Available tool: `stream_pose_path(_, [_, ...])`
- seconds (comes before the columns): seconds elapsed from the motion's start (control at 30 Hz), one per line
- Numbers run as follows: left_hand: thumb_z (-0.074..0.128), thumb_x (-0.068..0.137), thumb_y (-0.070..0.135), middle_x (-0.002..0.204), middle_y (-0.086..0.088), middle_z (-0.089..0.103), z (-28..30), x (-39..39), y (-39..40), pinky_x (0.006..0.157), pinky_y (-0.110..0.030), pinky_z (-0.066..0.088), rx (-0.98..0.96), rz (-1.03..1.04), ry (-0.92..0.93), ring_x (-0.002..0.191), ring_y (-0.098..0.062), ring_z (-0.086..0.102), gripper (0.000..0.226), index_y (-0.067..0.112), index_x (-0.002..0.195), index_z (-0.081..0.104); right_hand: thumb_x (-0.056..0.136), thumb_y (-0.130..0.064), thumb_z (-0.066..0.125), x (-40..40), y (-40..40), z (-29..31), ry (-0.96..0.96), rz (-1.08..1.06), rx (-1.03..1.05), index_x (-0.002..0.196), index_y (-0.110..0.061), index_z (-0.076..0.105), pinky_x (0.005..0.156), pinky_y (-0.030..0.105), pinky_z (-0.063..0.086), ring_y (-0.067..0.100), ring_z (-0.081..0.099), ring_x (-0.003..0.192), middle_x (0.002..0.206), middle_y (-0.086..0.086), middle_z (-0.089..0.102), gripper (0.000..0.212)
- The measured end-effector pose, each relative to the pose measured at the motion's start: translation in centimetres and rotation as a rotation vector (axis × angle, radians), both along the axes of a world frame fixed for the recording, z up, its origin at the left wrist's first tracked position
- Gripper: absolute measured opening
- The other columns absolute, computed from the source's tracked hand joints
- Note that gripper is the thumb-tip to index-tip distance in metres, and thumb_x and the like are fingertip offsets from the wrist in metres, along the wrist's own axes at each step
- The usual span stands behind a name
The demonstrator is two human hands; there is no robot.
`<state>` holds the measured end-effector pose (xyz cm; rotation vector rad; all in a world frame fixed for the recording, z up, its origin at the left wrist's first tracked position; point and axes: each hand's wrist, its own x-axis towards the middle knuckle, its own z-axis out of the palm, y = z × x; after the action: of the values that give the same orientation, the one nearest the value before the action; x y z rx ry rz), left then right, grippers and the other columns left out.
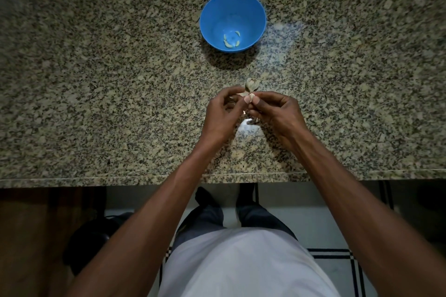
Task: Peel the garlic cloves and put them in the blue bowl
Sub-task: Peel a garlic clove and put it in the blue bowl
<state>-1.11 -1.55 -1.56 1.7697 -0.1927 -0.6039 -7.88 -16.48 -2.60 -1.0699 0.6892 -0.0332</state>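
Observation:
A blue bowl [233, 11] stands on the granite counter, with several peeled garlic cloves [231, 41] on its bottom. Nearer me, my left hand [223, 113] and my right hand [275, 109] meet above the counter. Both pinch a small garlic clove [251, 97] between thumbs and fingertips. Just beyond the hands lies the rest of the garlic bulb [251, 84] in its papery skin, partly hidden by my fingers.
The speckled granite counter [120, 91] runs the full width, with its front edge [144, 177] close to my body. A bright glare patch [248, 128] lies on the stone under my hands. Below the edge are my legs and a tiled floor.

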Motion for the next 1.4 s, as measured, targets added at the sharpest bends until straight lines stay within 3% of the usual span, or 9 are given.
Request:
stream_pose_path(0.1, [0.079,0.091,0.028,0.113,0.001,0.076,0.2,0.1,-0.1,0.091,-0.035,0.061,-0.040,0.038,0.049,0.107,-0.012,0.072,0.028,0.014,0.116,0.077,0.089,-0.007,0.079,0.1,-0.1,0.1,-0.016,0.030,-0.057,0.114,0.006,0.074,0.090,0.037,0.063,0.032,0.076,0.105,0.110,0.019,0.078,0.029])
stream_pose_path(0.23, [0.082,0.087,0.018,0.106,-0.004,0.079,0.6,0.5,-0.3,0.078,-0.021,0.058,-0.094,0.093,0.186,0.098,-0.012,0.075,0.026,0.005,0.109,0.079,0.090,-0.005,0.078,-0.1,-0.4,0.2,-0.032,0.041,-0.089,0.114,0.006,0.074,0.088,0.034,0.063,0.030,0.077,0.102,0.107,0.018,0.078,0.027])
stream_pose_path(0.43, [0.082,0.088,0.022,0.098,-0.004,0.079,0.8,0.9,0.0,0.075,-0.020,0.057,-0.066,0.061,0.185,0.087,-0.008,0.074,0.029,0.004,0.109,0.077,0.087,-0.007,0.081,0.0,-1.1,0.7,-0.053,0.129,-0.124,0.111,0.006,0.075,0.085,0.034,0.063,0.030,0.077,0.100,0.107,0.018,0.078,0.027])
stream_pose_path(0.67, [0.079,0.091,0.025,0.097,0.000,0.078,0.4,0.4,-0.4,0.093,-0.043,0.060,0.030,0.048,0.020,0.097,-0.013,0.073,0.011,0.015,0.097,0.078,0.085,-0.010,0.085,0.2,-1.1,0.6,-0.045,0.155,-0.203,0.108,0.008,0.074,0.083,0.035,0.063,0.031,0.076,0.098,0.106,0.020,0.077,0.031])
stream_pose_path(0.83, [0.068,0.098,0.026,0.099,-0.002,0.073,0.3,-0.1,-0.8,0.080,-0.024,0.056,0.119,0.007,-0.036,0.095,-0.012,0.069,0.018,0.010,0.104,0.072,0.085,-0.009,0.085,0.0,-0.6,0.2,-0.038,0.127,-0.217,0.107,0.008,0.074,0.082,0.032,0.062,0.028,0.076,0.099,0.106,0.017,0.077,0.031])
stream_pose_path(1.0, [0.053,0.108,0.023,0.103,0.000,0.067,-0.4,-0.7,-0.8,0.081,-0.022,0.056,0.143,-0.046,-0.037,0.095,-0.007,0.066,0.016,0.010,0.114,0.061,0.086,-0.011,0.084,0.0,0.3,-0.4,-0.017,0.116,-0.115,0.112,0.004,0.073,0.089,0.037,0.062,0.029,0.075,0.106,0.110,0.016,0.077,0.032])
stream_pose_path(1.1, [0.058,0.106,0.023,0.100,0.004,0.068,-0.7,-1.0,-0.3,0.078,-0.016,0.054,0.126,-0.023,-0.060,0.087,0.003,0.065,0.011,0.013,0.110,0.063,0.089,-0.002,0.077,-0.2,0.3,-0.5,0.010,0.022,0.076,0.118,0.008,0.070,0.088,0.032,0.062,0.029,0.075,0.106,0.113,0.018,0.076,0.032])
stream_pose_path(1.27, [0.073,0.093,0.010,0.101,0.004,0.076,-1.5,-0.7,1.0,0.087,-0.039,0.063,0.133,0.025,-0.030,0.095,-0.009,0.073,0.011,0.017,0.102,0.075,0.093,0.003,0.069,-0.3,-0.2,-0.5,0.012,-0.007,0.191,0.122,0.007,0.069,0.089,0.030,0.061,0.025,0.076,0.101,0.114,0.019,0.076,0.029])
stream_pose_path(1.4, [0.075,0.093,0.012,0.103,0.004,0.077,-1.0,-0.3,1.1,0.087,-0.037,0.063,0.106,0.059,-0.056,0.096,-0.009,0.073,0.016,0.014,0.109,0.078,0.095,0.002,0.068,-0.1,-0.3,-0.3,0.021,0.017,0.140,0.123,0.005,0.069,0.090,0.032,0.062,0.024,0.076,0.099,0.111,0.017,0.077,0.028])
